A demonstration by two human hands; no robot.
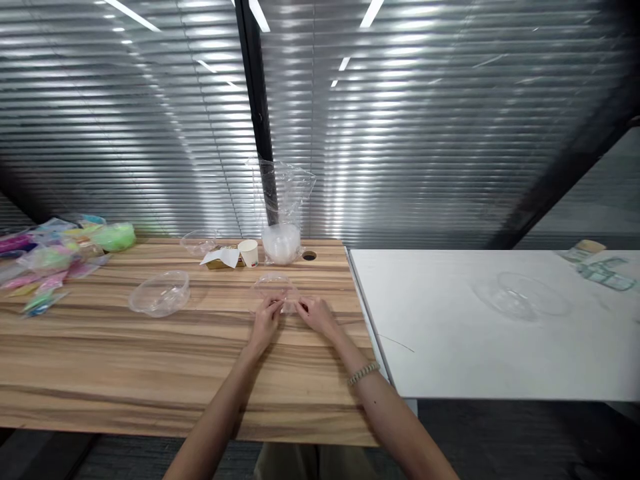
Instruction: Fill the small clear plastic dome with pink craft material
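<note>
A clear plastic container [274, 285] sits on the wooden table [150, 373], just beyond both hands. My left hand [267, 320] is closed at its near edge, fingertips pinched together. Close beside it, my right hand [315, 315] is also closed in a pinch, a beaded bracelet on that wrist. What lies between the fingertips is too small and see-through to make out. Behind the container stands a stack of white translucent bowls [281, 244] in an open clear bag [287, 190].
A paper cup [249, 253] and a small box with white paper [223, 258] stand behind left. Another clear bowl [161, 294] is to the left, colourful packets [47, 260] farther left. On the white table [440, 360] lie clear lids [525, 297].
</note>
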